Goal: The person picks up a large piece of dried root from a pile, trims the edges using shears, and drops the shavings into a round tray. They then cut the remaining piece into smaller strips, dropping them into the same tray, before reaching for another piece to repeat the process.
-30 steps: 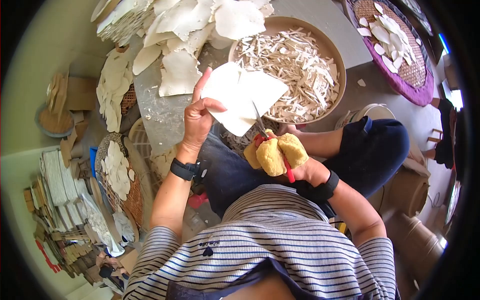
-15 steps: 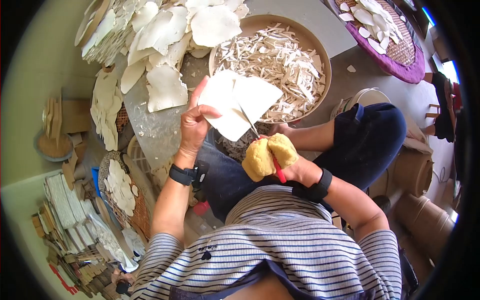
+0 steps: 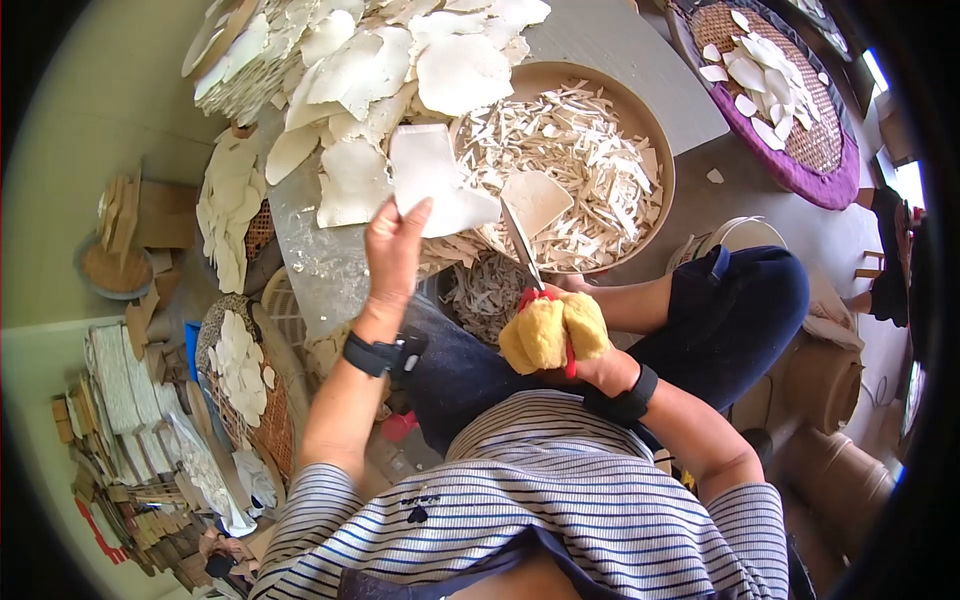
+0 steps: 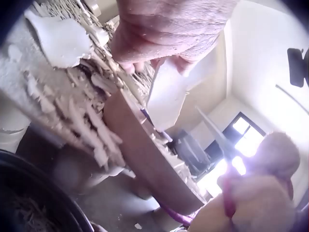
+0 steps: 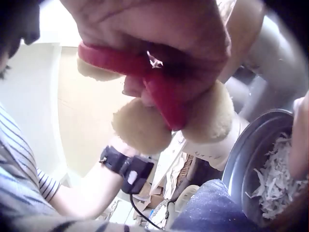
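Change: the white sheet (image 3: 428,175), whole between the blades a second ago, has parted. A cut-off piece (image 3: 537,198) is free at the blade tip, and the left hand (image 3: 393,250) has swung the rest up and left.
Sheet: in the air over the near edge of the grey bench (image 3: 610,45), by the basin's left rim.
Left grip: thumb and fingers pinch the sheet's lower edge.
Right grip: the right hand (image 3: 585,355) is curled through the foam-padded handles of the scissors (image 3: 523,250); the blades look pressed together.
Handling: probably thin, light, stiffish and brittle, so best held flat at an edge close to the cut.
Round basin (image 3: 672,170): heaped with pale strips (image 3: 590,160).
Purple-rimmed tray (image 3: 790,165): holds trimmed pieces (image 3: 760,60).
Far bench corner: uncut sheets (image 3: 400,60) are piled there.
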Available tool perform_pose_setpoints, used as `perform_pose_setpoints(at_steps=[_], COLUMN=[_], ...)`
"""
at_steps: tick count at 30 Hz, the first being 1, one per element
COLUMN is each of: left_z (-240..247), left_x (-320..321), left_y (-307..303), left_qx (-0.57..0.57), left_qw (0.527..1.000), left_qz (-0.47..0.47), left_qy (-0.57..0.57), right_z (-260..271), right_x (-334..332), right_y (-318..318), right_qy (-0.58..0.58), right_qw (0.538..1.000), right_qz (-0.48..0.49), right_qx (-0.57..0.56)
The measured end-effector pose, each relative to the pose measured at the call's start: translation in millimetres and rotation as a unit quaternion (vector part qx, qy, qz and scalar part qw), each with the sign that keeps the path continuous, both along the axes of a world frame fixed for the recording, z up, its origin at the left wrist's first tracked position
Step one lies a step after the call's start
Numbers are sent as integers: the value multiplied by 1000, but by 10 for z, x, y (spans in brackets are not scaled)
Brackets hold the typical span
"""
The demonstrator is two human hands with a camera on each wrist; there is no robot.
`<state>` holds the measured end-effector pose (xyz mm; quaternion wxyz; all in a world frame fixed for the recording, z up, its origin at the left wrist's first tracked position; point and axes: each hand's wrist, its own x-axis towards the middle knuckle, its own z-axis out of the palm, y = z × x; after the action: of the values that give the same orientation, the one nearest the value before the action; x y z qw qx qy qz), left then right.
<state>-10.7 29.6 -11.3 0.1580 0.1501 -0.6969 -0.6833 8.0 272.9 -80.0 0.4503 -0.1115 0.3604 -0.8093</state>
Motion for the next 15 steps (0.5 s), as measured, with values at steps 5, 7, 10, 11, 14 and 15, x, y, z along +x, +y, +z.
perform_pose_setpoints(at_steps=[5,7,10,11,14,15], left_z=[574,658,947,1056,1166,1059], left_x=[-292,-669,-1060,-1134,-1249,-1281], left_y=[-275,-310,468,767,1162,1142], left_qx=[-5,-156,-120,123,99,-10], left_qw=[939,840,885,873,892,900], left_qz=[-317,-482,-446,-469,-429,-430], left_qy=[-130,-193,-57,52,104,75], right_z=[328,627,790,824,851,846], right_x=[92,77,110,113,116,102], right_y=[114,102,-12,-38,-24,0], right_qy=[73,364,502,510,515,519], right_qw=[991,908,847,846,846,845], right_qz=[87,149,151,138,123,111], right_qx=[69,144,86,66,66,57])
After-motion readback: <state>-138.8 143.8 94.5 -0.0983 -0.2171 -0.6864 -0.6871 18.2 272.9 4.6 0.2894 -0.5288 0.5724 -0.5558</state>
